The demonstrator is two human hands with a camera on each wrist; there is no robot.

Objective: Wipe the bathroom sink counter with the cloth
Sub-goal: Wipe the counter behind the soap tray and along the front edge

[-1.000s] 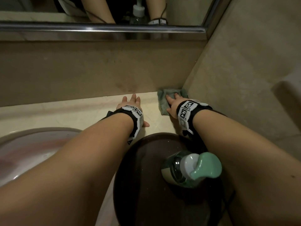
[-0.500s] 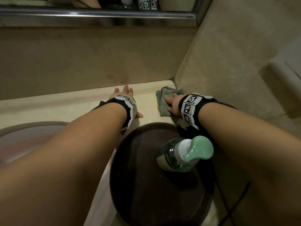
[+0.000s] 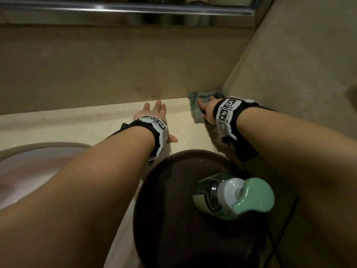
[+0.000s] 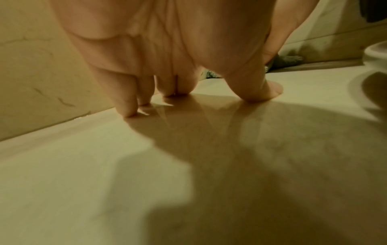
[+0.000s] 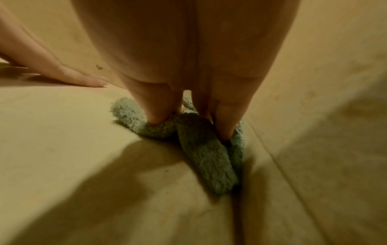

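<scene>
Beige stone walls (image 3: pixel 116 70) meet in a corner behind a pale, shiny bench (image 3: pixel 77 124), and a metal rail (image 3: pixel 123 10) runs along the top of the back wall. On the far left, part of a sink bowl (image 3: pixel 29 167) is sunk into the bench. Next comes the left hand (image 3: pixel 154 117), which lies flat on the bare bench with its fingers (image 4: pixel 127 102) straight and its thumb spread out to the side. It holds nothing; just the fingertips and thumb tip touch the stone. Below it, near the front, sits a round dark tray (image 3: pixel 173 219), and a clear soap bottle (image 3: pixel 212 196) with a green pump top stands on the tray. To the right of the left hand is the right hand (image 3: pixel 208 109), with its straight fingers (image 5: pixel 159 107) pressing down on a fluffy green cloth (image 5: pixel 205 152). They push on it from above and do not curl around it. That cloth is bunched up on the bench, right in the corner where the back wall and side wall meet. Both wrists wear black bands with black-and-white square marks.
</scene>
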